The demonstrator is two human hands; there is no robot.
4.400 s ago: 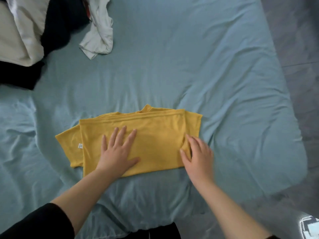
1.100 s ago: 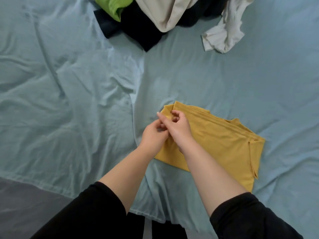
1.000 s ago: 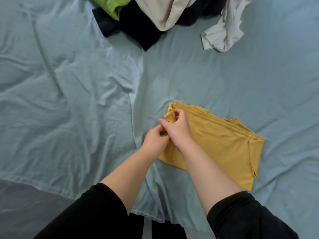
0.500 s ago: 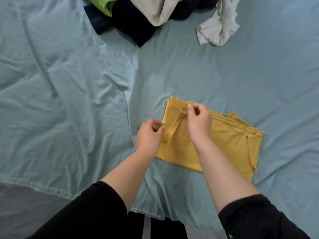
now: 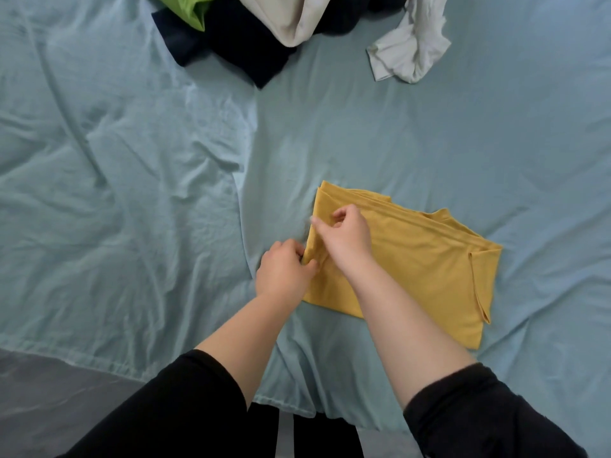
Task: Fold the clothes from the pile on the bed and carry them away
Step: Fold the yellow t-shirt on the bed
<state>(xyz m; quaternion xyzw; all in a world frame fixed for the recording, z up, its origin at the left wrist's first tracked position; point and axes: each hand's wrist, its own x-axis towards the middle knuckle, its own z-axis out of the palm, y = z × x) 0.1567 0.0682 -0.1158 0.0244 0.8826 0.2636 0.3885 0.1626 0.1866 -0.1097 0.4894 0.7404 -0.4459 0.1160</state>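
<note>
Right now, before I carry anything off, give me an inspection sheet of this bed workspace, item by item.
Surface: light blue bed sheet, wrinkled.
Job's things: yellow garment, folded flat near the bed's near edge; unfolded pile of dark, green and beige clothes at the top of view; crumpled white garment to its right.
Clutter: nothing seen.
Grippers: left hand and right hand, fingers pinching the yellow garment's left edge.
Cables: nothing seen.
Surroundings: grey floor beside the bed; black sleeves on both arms.

Folded yellow shirt (image 5: 413, 259) flat on the bed (image 5: 132, 193) — unfolded pile (image 5: 264, 34) beyond
</note>
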